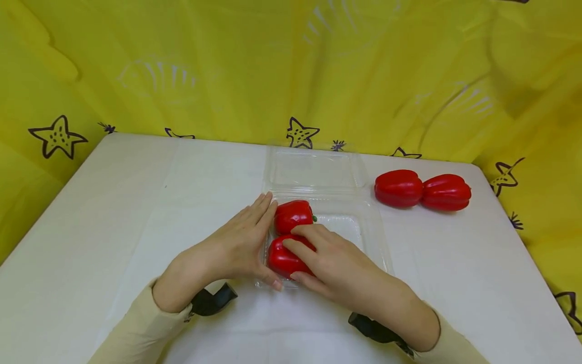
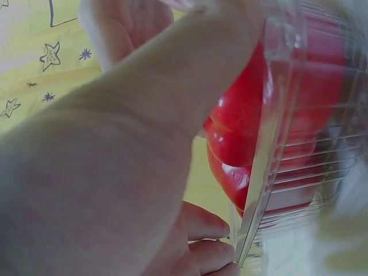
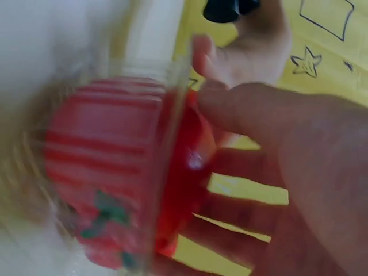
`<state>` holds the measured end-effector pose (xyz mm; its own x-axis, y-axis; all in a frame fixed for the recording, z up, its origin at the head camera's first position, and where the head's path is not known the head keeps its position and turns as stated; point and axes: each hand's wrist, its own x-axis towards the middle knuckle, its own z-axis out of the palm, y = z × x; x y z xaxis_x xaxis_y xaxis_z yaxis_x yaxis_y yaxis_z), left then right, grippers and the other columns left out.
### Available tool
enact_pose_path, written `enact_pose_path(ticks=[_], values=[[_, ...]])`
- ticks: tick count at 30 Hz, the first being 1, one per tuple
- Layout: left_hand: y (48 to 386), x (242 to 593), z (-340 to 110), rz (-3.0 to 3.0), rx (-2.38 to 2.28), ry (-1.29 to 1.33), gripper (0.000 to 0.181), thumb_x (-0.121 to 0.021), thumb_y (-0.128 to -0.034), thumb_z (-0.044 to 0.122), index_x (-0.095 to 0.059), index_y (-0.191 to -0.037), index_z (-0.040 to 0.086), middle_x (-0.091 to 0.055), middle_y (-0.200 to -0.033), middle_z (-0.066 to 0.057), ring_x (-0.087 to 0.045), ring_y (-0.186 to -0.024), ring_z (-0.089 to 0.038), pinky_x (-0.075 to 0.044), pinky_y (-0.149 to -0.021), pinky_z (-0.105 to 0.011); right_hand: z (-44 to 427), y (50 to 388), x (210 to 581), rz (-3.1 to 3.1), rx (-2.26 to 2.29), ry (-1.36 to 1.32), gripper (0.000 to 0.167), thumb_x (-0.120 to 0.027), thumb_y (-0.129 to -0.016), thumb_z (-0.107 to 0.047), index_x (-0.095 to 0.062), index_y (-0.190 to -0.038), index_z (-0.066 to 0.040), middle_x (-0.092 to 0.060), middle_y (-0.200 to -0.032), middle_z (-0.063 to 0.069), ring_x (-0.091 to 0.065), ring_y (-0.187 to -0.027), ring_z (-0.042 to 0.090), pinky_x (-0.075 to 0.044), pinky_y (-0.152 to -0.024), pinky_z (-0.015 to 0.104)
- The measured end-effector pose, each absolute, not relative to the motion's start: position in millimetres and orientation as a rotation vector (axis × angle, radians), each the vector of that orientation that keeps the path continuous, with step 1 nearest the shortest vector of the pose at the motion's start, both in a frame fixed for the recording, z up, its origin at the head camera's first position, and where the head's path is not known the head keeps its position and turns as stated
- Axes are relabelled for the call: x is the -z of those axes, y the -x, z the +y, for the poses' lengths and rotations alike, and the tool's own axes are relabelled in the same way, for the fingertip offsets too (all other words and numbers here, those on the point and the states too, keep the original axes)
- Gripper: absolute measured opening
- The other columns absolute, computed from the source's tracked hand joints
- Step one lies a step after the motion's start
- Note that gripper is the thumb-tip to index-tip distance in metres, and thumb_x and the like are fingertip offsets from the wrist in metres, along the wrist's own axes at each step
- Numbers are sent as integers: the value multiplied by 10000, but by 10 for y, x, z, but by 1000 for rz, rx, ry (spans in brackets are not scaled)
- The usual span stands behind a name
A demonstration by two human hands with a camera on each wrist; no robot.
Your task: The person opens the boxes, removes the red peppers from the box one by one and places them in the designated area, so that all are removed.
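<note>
White table [image 1: 91, 242]: hinged box of clear plastic [image 1: 343, 230], lid laid back toward the table's far edge. Two glossy red bell peppers in its tray, along the left wall — nearer pepper [image 1: 283, 257] by the near left corner, farther pepper [image 1: 292, 216] touching it, green stem to the right. Right hand [image 1: 338, 263] part-closed, fingers and thumb round the nearer pepper. Left hand [image 1: 241, 240] outstretched, gripping nothing, at the tray's left rim. Loose pair of red bell peppers [image 1: 416, 190] — near the table's far right corner.

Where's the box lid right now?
In the head view, the lid is open on the far side of the box, left of the two red peppers outside it.
</note>
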<state>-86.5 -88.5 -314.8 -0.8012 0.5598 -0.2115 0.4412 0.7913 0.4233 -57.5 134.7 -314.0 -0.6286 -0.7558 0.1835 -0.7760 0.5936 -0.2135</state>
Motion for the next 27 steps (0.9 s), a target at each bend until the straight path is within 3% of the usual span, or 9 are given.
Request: enact_pose_path(ticks=[8, 13, 21, 27], values=[[841, 3154, -892, 2664, -527, -783, 1359, -871, -612, 604, -136, -1570, -20, -57, -1667, -187, -28, -1555, -338, -181, -1244, -490, 1230, 572, 3282, -2809, -470, -1233, 531, -730, -887, -387, -580, -1370, -224, -516, -1301, 75, -433, -1220, 258, -620, -727, 337], [844, 3162, -886, 2670, -527, -799, 1367, -872, -604, 609, -136, -1570, -21, -56, -1666, -190, -36, -1553, -346, -209, -1234, -491, 1222, 596, 3300, -2868, -502, -1192, 564, -724, -878, -441, -576, -1394, -268, -509, -1287, 84, -425, -1230, 277, -626, -709, 356], [847, 3153, -890, 2681, -525, -818, 1369, -860, -608, 634, -136, -1571, -17, -59, -1663, -200, -38, -1552, -349, -221, -1230, -487, 1230, 651, 3283, -2850, -541, -1209, 607, -778, -836, -362, -584, -1370, -149, -503, -1244, 65, -423, -1186, 216, -613, -720, 291], [845, 3149, -892, 2675, -520, -810, 1364, -864, -608, 623, -140, -1571, -14, -66, -1663, -200, -52, -1550, -351, -214, -1233, -485, 1270, 666, 3279, -2814, -686, -1183, 617, -803, -806, -306, -606, -1338, -62, -506, -1242, 48, -432, -1208, 185, -603, -830, 291]])
